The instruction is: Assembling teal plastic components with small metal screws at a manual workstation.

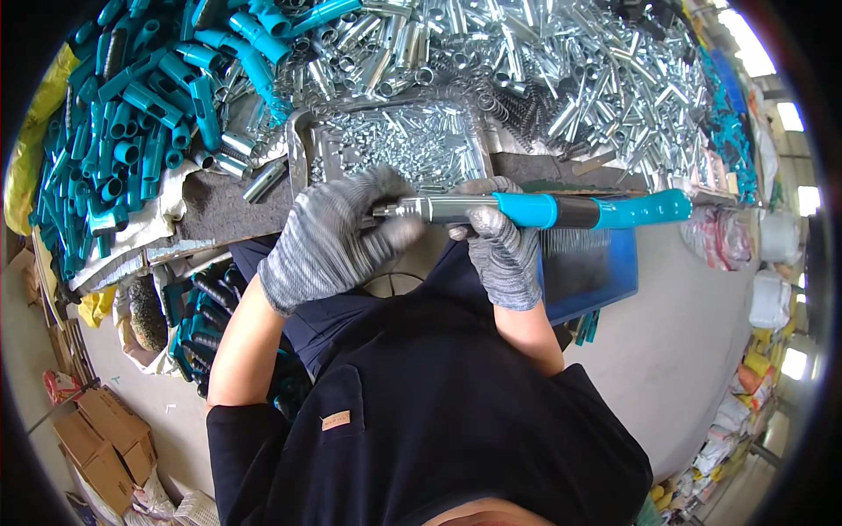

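Observation:
Across my front lies a long teal-and-black handled tool (574, 212) with a silver metal shaft, roughly level. My right hand (504, 254), in a grey knit glove, is closed around it where the shaft meets the teal sleeve. The rounded teal end points to the right. My left hand (329, 237), gloved alike, has thumb and fingers closed about the thin tip at the shaft's left end; slight blur hides exactly what they pinch. Just beyond my hands a metal tray (300, 158) holds many small silver pins or fasteners.
Teal tubes (149, 105) are heaped at the left of the bench. Silver tubes (403, 44) and dark springs (517, 110) pile up behind the tray. A blue crate (586, 309) stands below at the right. Teal-and-black parts (210, 307) lie under the bench, cardboard boxes (105, 434) lower left.

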Motion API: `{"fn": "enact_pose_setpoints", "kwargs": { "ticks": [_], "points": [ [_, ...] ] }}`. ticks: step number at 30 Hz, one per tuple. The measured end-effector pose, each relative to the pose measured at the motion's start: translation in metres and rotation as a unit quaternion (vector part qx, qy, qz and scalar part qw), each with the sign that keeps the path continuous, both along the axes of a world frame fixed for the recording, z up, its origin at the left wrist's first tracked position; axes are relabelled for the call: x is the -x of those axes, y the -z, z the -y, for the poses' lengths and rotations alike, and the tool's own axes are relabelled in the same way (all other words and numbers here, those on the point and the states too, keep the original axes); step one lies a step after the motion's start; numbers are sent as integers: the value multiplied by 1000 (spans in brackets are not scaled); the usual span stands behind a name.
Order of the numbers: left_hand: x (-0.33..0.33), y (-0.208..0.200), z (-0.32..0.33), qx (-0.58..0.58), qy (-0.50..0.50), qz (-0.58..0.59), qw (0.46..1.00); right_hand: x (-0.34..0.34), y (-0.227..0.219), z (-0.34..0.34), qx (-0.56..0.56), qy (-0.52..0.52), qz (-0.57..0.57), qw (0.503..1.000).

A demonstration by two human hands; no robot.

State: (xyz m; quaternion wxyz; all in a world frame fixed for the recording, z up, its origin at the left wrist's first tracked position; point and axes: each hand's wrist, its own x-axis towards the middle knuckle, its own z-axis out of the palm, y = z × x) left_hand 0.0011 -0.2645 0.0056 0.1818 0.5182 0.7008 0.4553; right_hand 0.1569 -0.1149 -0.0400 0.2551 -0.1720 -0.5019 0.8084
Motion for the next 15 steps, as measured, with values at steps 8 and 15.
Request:
{"fn": "enact_pose_setpoints", "kwargs": {
  "ticks": [8,15],
  "points": [
    [2,7,5,53,33,50,997,-1,-4,3,-9,28,17,999],
    [-5,15,-12,259,297,264,880,-12,2,-6,-239,-77,54,966]
  ]
}}
